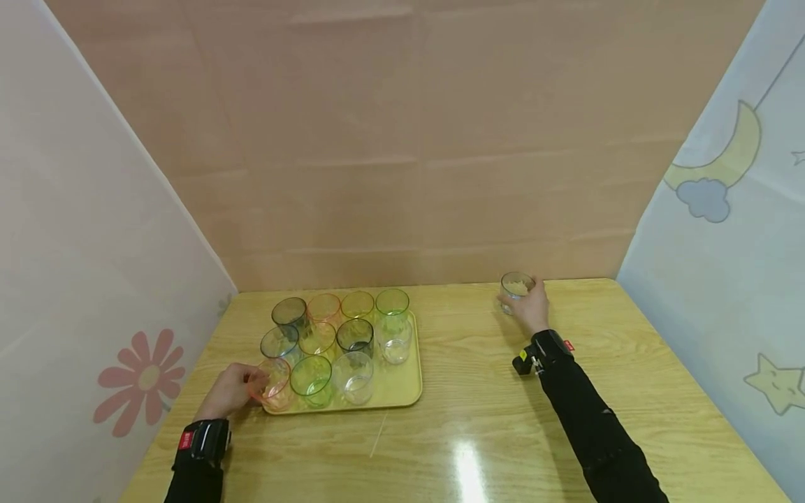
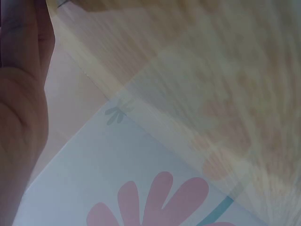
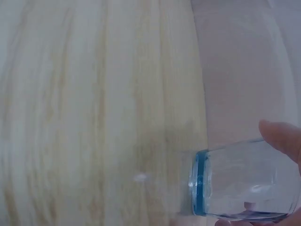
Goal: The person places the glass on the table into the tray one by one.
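At the back right of the table, my right hand (image 1: 532,307) grips a blue-tinted glass tumbler (image 1: 517,286). It is upright in the head view. In the right wrist view, the tumbler's thick blue base (image 3: 200,183) is close to the tabletop and the thumb (image 3: 282,136) lies along its side. My left hand (image 1: 228,392) is at the front left corner of a yellow tray (image 1: 400,383), its fingers round the left side of an orange-red tumbler (image 1: 272,385). The left wrist view shows only part of that hand (image 2: 21,94); its fingertips are out of frame there.
Several tumblers crowd the tray in rows, among them a green one (image 1: 311,381), a clear one (image 1: 354,381) and a dark one (image 1: 355,339). A brown backdrop (image 1: 415,175) borders the table's back edge. Printed white panels flank both sides.
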Demonstrator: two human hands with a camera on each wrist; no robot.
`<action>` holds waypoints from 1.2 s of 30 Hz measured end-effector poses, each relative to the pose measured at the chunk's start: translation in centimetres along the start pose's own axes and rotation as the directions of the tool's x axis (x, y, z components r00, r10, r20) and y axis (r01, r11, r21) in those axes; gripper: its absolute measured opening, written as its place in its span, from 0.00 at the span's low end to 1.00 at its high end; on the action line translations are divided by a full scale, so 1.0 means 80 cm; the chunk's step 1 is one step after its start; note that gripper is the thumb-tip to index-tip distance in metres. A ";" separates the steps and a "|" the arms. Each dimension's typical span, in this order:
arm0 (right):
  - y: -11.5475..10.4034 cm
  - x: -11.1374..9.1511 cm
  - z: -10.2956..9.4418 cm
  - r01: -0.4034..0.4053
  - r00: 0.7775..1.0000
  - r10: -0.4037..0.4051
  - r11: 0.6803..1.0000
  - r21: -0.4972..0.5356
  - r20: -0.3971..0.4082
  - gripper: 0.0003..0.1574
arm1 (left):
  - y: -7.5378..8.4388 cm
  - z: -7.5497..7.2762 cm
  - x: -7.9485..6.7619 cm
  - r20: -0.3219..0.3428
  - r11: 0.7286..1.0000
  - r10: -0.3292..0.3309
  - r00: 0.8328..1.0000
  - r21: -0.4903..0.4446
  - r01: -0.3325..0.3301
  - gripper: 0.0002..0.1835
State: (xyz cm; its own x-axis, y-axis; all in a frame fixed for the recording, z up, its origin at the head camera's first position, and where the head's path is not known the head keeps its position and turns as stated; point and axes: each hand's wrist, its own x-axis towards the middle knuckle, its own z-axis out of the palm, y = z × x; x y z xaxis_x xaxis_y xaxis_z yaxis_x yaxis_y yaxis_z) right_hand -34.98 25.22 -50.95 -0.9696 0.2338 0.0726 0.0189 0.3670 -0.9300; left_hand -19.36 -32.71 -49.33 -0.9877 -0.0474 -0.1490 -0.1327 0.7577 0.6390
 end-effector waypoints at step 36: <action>0.039 -0.006 0.053 0.273 0.944 -0.329 0.811 0.517 0.018 0.45 | -0.002 0.002 -0.001 0.002 1.000 0.005 1.000 0.002 -0.005 0.11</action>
State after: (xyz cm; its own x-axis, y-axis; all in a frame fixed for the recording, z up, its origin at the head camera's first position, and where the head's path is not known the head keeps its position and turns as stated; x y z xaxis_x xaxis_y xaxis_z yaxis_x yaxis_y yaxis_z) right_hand -35.49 22.42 -55.41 -0.9261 0.0835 0.3678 -0.3752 -0.1041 -0.9211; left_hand -19.21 -32.68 -49.53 -0.9881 -0.0421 -0.1476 -0.1277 0.7590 0.6385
